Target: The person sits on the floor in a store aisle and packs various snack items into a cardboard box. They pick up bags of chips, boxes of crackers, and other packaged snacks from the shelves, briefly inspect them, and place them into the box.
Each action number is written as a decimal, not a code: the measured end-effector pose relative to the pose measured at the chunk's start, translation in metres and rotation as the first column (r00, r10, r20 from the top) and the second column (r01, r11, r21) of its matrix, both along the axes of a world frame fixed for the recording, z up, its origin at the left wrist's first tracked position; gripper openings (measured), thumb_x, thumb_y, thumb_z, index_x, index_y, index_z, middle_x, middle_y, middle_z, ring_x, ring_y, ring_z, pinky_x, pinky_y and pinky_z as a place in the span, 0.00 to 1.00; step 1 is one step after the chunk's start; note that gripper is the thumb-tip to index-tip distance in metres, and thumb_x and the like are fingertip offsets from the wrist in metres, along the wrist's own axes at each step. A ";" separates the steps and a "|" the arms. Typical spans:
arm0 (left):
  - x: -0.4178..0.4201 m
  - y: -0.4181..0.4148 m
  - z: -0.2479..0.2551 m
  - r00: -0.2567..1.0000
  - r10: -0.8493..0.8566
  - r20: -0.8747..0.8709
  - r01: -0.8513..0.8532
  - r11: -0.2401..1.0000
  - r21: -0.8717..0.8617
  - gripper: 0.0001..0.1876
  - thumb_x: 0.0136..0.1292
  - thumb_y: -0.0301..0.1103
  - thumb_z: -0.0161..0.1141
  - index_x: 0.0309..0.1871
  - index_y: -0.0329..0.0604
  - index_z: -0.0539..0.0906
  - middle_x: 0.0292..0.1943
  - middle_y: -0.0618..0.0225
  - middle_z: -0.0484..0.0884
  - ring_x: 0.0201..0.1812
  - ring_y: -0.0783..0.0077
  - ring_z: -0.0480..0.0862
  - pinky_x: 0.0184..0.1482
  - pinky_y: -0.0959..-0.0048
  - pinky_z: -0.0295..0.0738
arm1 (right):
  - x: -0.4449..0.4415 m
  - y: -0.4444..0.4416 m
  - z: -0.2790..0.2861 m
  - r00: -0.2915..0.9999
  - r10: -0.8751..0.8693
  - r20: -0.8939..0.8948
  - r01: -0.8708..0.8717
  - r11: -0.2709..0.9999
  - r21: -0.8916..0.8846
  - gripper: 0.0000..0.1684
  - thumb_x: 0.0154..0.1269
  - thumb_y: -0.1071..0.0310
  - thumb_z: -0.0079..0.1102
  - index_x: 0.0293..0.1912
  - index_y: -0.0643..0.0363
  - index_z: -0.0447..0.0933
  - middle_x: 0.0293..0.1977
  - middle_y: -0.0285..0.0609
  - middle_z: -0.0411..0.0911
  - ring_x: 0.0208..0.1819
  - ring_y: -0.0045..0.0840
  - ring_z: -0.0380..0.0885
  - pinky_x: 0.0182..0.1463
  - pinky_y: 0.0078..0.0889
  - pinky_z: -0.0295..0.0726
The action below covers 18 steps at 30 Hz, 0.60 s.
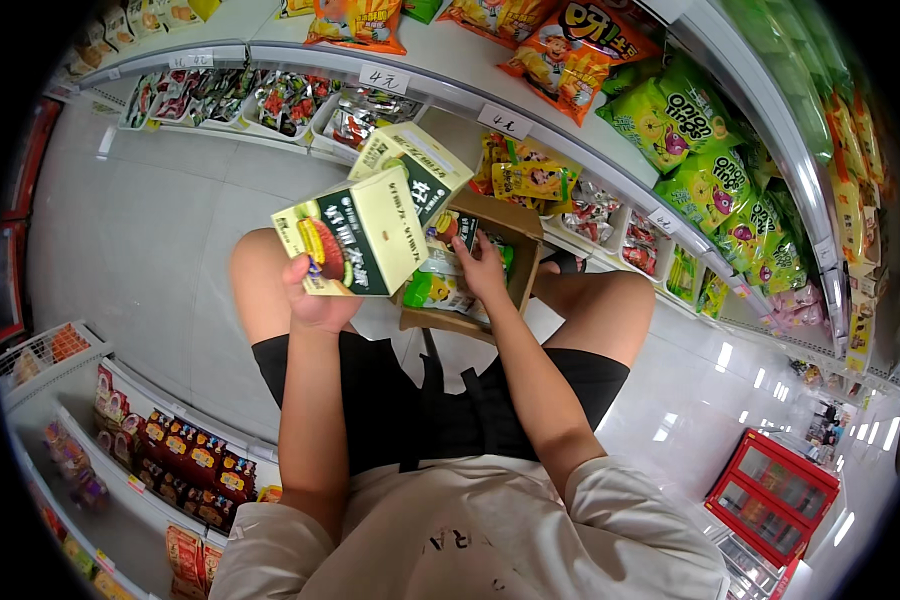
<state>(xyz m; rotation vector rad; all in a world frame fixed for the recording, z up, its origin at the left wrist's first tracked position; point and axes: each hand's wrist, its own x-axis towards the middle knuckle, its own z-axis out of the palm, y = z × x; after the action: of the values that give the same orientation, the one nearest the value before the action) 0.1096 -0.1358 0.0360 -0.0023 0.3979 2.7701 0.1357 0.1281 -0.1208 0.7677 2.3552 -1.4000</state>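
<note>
My left hand [322, 304] grips the lower edge of a cream and dark green snack box [352, 244], which is tilted above my knee. A second box of the same design [420, 169] leans behind it, partly hidden; what supports it cannot be told. Between my knees an open brown cardboard carton [526, 232] holds green and white snack bags [439, 291] and another small box [447, 225]. My right hand [481, 266] reaches into the carton, its fingers at the edge of that small box; whether they grip it is unclear.
Shelves with price cards [383, 79] curve around the front. They bear orange chip bags [570, 56], green onion ring bags [679, 116] and white trays of small packets [289, 105]. More snack shelves [187, 457] stand at lower left. A red glass-doored cabinet [772, 495] is at lower right.
</note>
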 end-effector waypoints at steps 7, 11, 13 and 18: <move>0.001 0.021 -0.011 0.985 -0.168 0.041 0.171 0.979 -0.111 0.33 0.59 0.45 0.62 0.67 0.41 0.73 0.61 0.61 0.79 0.63 0.60 0.77 0.68 0.57 0.69 | 0.005 0.019 0.011 0.999 0.032 -0.041 -0.029 0.997 0.070 0.42 0.66 0.42 0.59 0.66 0.66 0.69 0.63 0.62 0.70 0.66 0.48 0.69 0.69 0.41 0.67; 0.004 0.024 -0.032 0.947 -0.309 0.089 0.320 0.930 -0.179 0.31 0.61 0.41 0.62 0.67 0.42 0.71 0.61 0.62 0.78 0.62 0.62 0.77 0.67 0.58 0.69 | -0.002 0.029 0.103 0.973 -0.214 0.088 0.175 0.428 -0.887 0.39 0.76 0.39 0.44 0.75 0.53 0.57 0.67 0.48 0.67 0.63 0.33 0.73 0.63 0.37 0.74; 0.006 0.036 -0.031 0.921 -0.367 0.129 0.388 0.892 -0.231 0.32 0.63 0.38 0.61 0.69 0.40 0.67 0.63 0.61 0.76 0.64 0.63 0.76 0.68 0.60 0.68 | 0.001 0.035 0.135 0.984 -0.157 -0.087 -0.057 0.188 -0.981 0.41 0.77 0.40 0.43 0.77 0.51 0.49 0.69 0.45 0.65 0.63 0.34 0.73 0.62 0.40 0.75; 0.006 0.065 -0.027 0.870 -0.441 0.222 0.492 0.737 -0.463 0.31 0.65 0.33 0.57 0.71 0.42 0.64 0.64 0.62 0.73 0.64 0.63 0.74 0.65 0.62 0.71 | 0.025 0.035 0.125 0.912 -0.405 -0.060 0.080 0.320 -0.944 0.34 0.73 0.55 0.58 0.74 0.48 0.59 0.63 0.36 0.71 0.61 0.24 0.72 0.57 0.35 0.74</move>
<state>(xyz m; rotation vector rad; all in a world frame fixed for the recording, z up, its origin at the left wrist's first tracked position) 0.1154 -0.0709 0.0086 -0.1463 0.9508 2.0859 0.1611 0.1633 0.0044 0.5521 1.0829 -2.7303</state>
